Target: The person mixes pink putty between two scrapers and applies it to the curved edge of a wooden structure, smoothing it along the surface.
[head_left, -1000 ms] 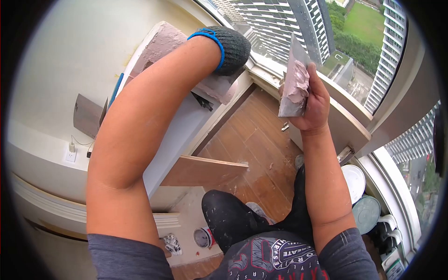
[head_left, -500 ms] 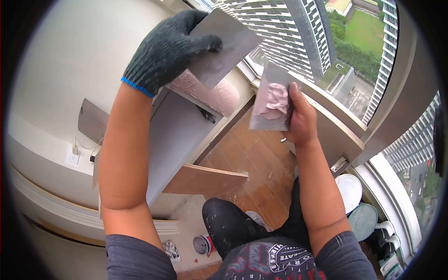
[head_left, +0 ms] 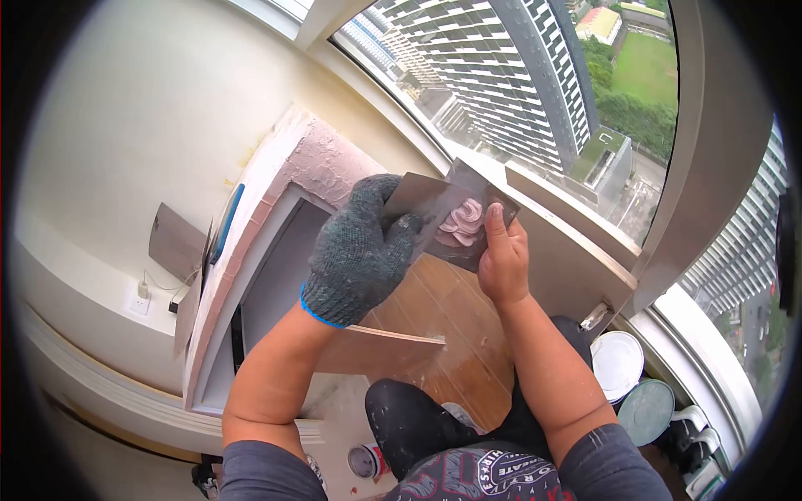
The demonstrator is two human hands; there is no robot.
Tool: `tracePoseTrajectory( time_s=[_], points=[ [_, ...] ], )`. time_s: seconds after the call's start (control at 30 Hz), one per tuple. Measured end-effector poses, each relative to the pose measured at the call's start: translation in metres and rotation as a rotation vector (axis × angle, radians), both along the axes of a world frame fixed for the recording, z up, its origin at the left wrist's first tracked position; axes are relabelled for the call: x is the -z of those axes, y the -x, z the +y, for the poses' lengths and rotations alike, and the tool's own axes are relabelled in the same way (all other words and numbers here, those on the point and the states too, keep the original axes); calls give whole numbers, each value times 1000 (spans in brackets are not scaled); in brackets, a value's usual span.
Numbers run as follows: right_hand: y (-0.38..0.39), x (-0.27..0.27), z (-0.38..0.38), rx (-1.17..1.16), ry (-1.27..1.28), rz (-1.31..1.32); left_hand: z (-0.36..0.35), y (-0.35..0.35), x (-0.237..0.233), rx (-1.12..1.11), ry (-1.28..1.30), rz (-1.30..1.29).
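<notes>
Head camera shows the gloved left grip [head_left: 357, 250] pinching a flat metal blade [head_left: 411, 195] just beside the pink paste [head_left: 462, 224] on a second blade [head_left: 479, 180], which the bare right grip [head_left: 506, 260] pinches, with a wooden board [head_left: 380, 352] below the left grip.

Left hand [head_left: 357, 252] near right hand [head_left: 506, 265] — both gripping.

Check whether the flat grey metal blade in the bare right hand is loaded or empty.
Loaded: a swirled mound of pale pink paste sits on the blade that the bare right hand grips.
</notes>
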State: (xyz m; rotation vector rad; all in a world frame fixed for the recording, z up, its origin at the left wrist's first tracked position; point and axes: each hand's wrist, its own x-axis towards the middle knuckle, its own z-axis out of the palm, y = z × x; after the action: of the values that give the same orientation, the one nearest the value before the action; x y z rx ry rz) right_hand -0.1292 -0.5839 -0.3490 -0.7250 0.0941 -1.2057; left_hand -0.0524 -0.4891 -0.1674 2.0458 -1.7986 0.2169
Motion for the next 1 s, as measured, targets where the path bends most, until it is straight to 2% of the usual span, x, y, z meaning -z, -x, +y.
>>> tracePoseTrajectory(
  time_s=[0.07,0.13,0.2,0.27,0.3,0.4,0.43,0.53,0.63,0.73,0.87,0.9,1.0],
  points=[
    [7,-6,-2,12,77,32,-11,-1,-8,103,48,-284],
    [12,-8,-9,20,127,65,-30,-6,-32,160,69,-324],
    [14,-14,-11,-66,-40,-109,-58,-9,-75,121,-80,-563],
    [13,-15,-15,-131,-147,-214,-85,-6,-111,108,-385,-591],
    [14,-12,-20,-150,-168,-235,-100,-6,-121,18,-508,-570],
    [16,-11,-26,-180,-226,-275,-138,-5,-127,-24,-811,-854],
    [16,-11,-27,-180,-236,-291,-152,-1,-124,-124,-951,-886],
    [17,-12,-28,-202,-252,-308,-171,-8,-113,-121,-1214,-983],
    [16,-11,-29,-224,-257,-311,-181,-28,-97,-131,-1331,-1036],
    [13,-10,-31,-240,-259,-317,-196,-30,-94,-286,-1251,-943],
    [10,-7,-30,-260,-253,-332,-195,-23,-98,-132,-1073,-949],
    [11,-8,-31,-258,-252,-334,-198,-22,-103,-22,-1161,-875],
    [12,-7,-32,-253,-247,-338,-169,-10,-100,57,-1120,-913]
  ],
)
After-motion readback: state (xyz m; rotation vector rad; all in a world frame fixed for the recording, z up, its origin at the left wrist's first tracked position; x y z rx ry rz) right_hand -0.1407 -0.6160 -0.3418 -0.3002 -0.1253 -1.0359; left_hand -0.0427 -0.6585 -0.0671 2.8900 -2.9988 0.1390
